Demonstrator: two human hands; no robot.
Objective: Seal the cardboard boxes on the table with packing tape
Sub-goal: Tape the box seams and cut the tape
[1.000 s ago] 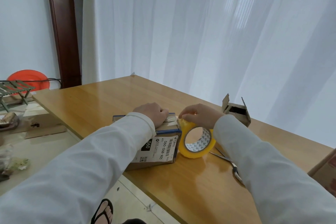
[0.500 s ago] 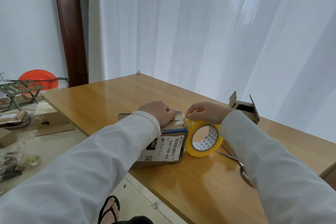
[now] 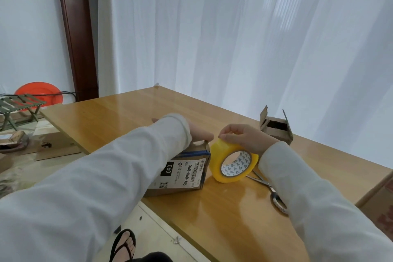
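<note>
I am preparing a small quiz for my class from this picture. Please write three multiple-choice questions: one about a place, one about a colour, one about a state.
1. Where do the scissors lie?
A. on the table, beside the tape roll
B. on the labelled box
C. on the floor

2. What colour is the tape roll?
A. blue
B. yellow
C. black

3. In what state is the small box at the far side?
A. taped shut
B. crushed flat
C. open, flaps up

Answers: 1 A, they rest on the wooden table under the right arm. 2 B, the roll that the right hand holds is yellow. 3 C, its flaps stand up.
</note>
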